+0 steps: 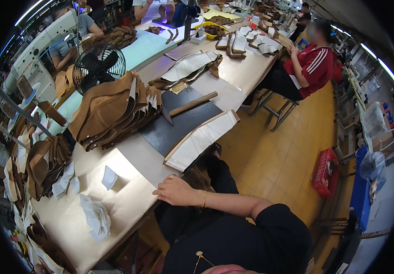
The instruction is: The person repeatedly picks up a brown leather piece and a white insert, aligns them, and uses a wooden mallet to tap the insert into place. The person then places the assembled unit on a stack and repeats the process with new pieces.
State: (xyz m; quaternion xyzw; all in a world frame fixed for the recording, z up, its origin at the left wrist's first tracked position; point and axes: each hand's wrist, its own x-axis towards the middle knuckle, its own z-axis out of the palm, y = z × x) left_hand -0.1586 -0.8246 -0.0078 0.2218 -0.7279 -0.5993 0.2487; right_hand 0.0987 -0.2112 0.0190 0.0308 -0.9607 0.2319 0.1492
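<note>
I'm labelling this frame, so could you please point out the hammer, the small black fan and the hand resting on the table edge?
hammer (pixel 192 104), head view, middle of its wooden handle.
small black fan (pixel 98 67), head view, centre of its wire guard.
hand (pixel 175 190), head view, back of the hand.

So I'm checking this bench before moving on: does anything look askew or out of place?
One thing: the white-lined leather piece beside the hammer juts past the table edge, unsupported. The right hand rests on that edge, holding nothing. The brown stack leans but sits fully on the table.
</note>
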